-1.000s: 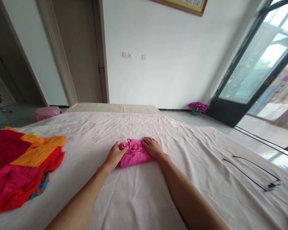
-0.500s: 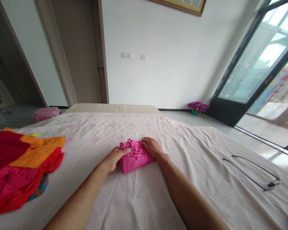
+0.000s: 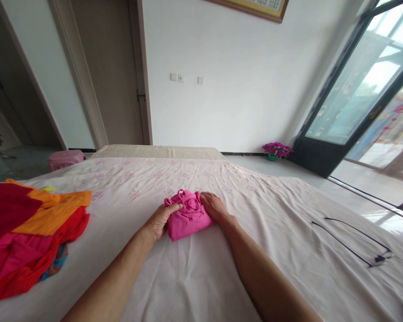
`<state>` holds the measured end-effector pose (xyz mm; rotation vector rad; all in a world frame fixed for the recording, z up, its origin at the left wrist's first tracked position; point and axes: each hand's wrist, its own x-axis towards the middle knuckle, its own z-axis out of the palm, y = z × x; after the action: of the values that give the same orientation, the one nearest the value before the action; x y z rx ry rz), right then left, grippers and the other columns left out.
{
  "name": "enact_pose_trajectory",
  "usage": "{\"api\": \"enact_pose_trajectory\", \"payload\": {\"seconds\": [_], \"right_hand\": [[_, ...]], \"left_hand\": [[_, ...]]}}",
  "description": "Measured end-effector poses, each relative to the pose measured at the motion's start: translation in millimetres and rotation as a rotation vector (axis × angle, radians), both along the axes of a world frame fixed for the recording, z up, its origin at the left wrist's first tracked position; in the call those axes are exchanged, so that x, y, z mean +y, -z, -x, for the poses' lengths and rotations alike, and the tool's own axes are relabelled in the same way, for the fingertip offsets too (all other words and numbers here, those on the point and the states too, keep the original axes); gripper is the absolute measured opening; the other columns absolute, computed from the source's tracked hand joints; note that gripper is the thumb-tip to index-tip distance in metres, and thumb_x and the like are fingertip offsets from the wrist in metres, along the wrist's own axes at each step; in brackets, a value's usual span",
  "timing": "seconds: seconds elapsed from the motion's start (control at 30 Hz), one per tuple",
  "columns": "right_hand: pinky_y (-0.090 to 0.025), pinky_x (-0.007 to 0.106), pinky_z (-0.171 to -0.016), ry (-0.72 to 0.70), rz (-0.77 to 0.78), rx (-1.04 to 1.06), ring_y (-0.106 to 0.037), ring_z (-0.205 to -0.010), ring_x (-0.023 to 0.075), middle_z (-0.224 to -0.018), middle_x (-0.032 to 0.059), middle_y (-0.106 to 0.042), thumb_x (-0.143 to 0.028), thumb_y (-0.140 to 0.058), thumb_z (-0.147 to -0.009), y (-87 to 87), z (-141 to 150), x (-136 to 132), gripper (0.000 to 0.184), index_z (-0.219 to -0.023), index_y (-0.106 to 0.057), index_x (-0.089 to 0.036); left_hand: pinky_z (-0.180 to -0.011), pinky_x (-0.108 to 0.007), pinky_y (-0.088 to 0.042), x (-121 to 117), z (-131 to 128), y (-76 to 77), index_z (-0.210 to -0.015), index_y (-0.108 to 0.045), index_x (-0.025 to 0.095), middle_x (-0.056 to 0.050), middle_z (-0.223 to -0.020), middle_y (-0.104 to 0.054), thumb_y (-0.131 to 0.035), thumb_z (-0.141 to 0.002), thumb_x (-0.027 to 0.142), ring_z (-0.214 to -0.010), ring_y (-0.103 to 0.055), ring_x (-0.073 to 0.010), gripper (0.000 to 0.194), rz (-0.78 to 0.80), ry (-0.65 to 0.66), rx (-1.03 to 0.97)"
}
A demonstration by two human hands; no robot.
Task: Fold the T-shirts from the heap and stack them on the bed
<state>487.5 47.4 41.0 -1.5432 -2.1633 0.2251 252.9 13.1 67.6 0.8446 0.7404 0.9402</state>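
My left hand [image 3: 160, 221] gripped soft, folded pink cloth [image 3: 190, 223]; my right hand [image 3: 216, 207] lay open against it. One pot [image 3: 272, 158] held flowers [image 3: 277, 149].

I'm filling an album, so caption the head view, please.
Left hand and right hand at either end of folded pink cloth on a pale sheet.

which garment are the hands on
The compact pink bundle between the left hand and right hand; the other garments lie heaped at the left, untouched.
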Motion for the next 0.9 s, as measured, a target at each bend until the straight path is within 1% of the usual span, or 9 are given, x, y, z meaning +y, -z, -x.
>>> {"api": "enact_pose_trajectory", "payload": {"seconds": [0.1,0.17,0.27,0.37,0.47,0.57,0.63,0.73,0.9], "right_hand": [[-0.039,0.028,-0.098,0.037,0.005,0.031,-0.06,-0.11,0.0183,-0.118,0.006,-0.07,-0.035,-0.029,-0.104,0.1,0.0,0.4,0.043,-0.103,-0.07,-0.023],[-0.039,0.028,-0.096,0.033,0.004,0.04,-0.061,-0.107,0.018,-0.113,0.0057,-0.071,-0.036,-0.029,-0.104,-0.2,0.7,-0.2,0.042,-0.1,-0.069,-0.023],[-0.04,0.027,-0.094,0.036,-0.005,0.057,-0.061,-0.103,0.0178,-0.108,0.0053,-0.071,-0.037,-0.029,-0.104,-1.6,1.9,-2.3,0.043,-0.095,-0.068,-0.022],[-0.04,0.028,-0.094,0.069,0.014,0.081,-0.061,-0.103,0.0186,-0.106,0.0062,-0.071,-0.04,-0.028,-0.104,-3.4,3.1,-4.2,0.045,-0.095,-0.068,-0.022],[-0.041,0.029,-0.093,0.091,0.043,0.116,-0.061,-0.101,0.0197,-0.103,0.0066,-0.071,-0.045,-0.029,-0.103,-4.5,3.7,-4.4,0.047,-0.094,-0.069,-0.022],[-0.042,0.029,-0.088,0.082,0.052,0.184,-0.061,-0.093,0.0203,-0.095,0.0062,-0.071,-0.051,-0.027,-0.102,-4.5,3.7,-3.7,0.052,-0.087,-0.067,-0.021],[-0.043,0.03,-0.083,0.095,0.084,0.271,-0.061,-0.087,0.0212,-0.087,0.0052,-0.069,-0.057,-0.026,-0.1,-4.5,4.1,-3.6,0.058,-0.082,-0.066,-0.02],[-0.045,0.032,-0.078,0.108,0.165,0.495,-0.061,-0.083,0.0231,-0.082,0.0038,-0.068,-0.067,-0.031,-0.095,-5.4,6.6,-4.9,0.062,-0.08,-0.067,-0.018],[-0.049,0.032,-0.076,-0.006,0.307,0.92,-0.062,-0.085,0.0239,-0.082,0.0032,-0.069,-0.071,-0.054,-0.083,-10.1,17.0,-9.0,0.054,-0.081,-0.068,-0.019]], "left_hand": [[-0.094,-0.038,-0.053,0.9,1.0,-3.1,-0.117,-0.069,0.014,-0.011,-0.108,-0.077,-0.079,-0.071,0.03,-0.1,-0.072,-0.0263,0.05,-0.018,0.0,-0.09],[-0.095,-0.038,-0.053,2.8,1.8,-2.5,-0.12,-0.068,0.014,-0.011,-0.11,-0.076,-0.08,-0.07,0.031,-0.102,-0.071,-0.0266,0.053,-0.031,-0.053,-0.104],[-0.094,-0.04,-0.054,6.1,1.7,1.6,-0.12,-0.068,0.014,-0.012,-0.11,-0.076,-0.081,-0.069,0.031,-0.102,-0.071,-0.0276,0.055,-0.026,-0.12,-0.095],[-0.094,-0.04,-0.054,7.4,0.1,4.5,-0.118,-0.069,0.015,-0.012,-0.111,-0.076,-0.081,-0.068,0.031,-0.103,-0.071,-0.0273,0.054,-0.032,-0.153,-0.096],[-0.095,-0.038,-0.053,6.9,-1.3,3.4,-0.117,-0.069,0.016,-0.011,-0.113,-0.075,-0.082,-0.067,0.028,-0.106,-0.07,-0.0261,0.053,-0.028,-0.18,-0.126],[-0.094,-0.038,-0.054,5.7,-1.3,0.0,-0.116,-0.069,0.016,-0.011,-0.113,-0.075,-0.082,-0.067,0.029,-0.106,-0.07,-0.0261,0.052,-0.01,-0.198,-0.155],[-0.093,-0.038,-0.054,5.2,-0.8,-2.2,-0.116,-0.069,0.016,-0.011,-0.113,-0.075,-0.081,-0.068,0.029,-0.106,-0.07,-0.0264,0.052,-0.01,-0.22,-0.161],[-0.091,-0.037,-0.055,5.1,0.1,-4.9,-0.118,-0.068,0.016,-0.011,-0.112,-0.076,-0.081,-0.068,0.031,-0.104,-0.07,-0.0258,0.054,-0.022,-0.267,-0.158],[-0.089,-0.036,-0.055,6.3,1.7,-7.0,-0.118,-0.068,0.016,-0.01,-0.11,-0.076,-0.079,-0.07,0.034,-0.102,-0.071,-0.0252,0.052,-0.043,-0.316,-0.157]]}}
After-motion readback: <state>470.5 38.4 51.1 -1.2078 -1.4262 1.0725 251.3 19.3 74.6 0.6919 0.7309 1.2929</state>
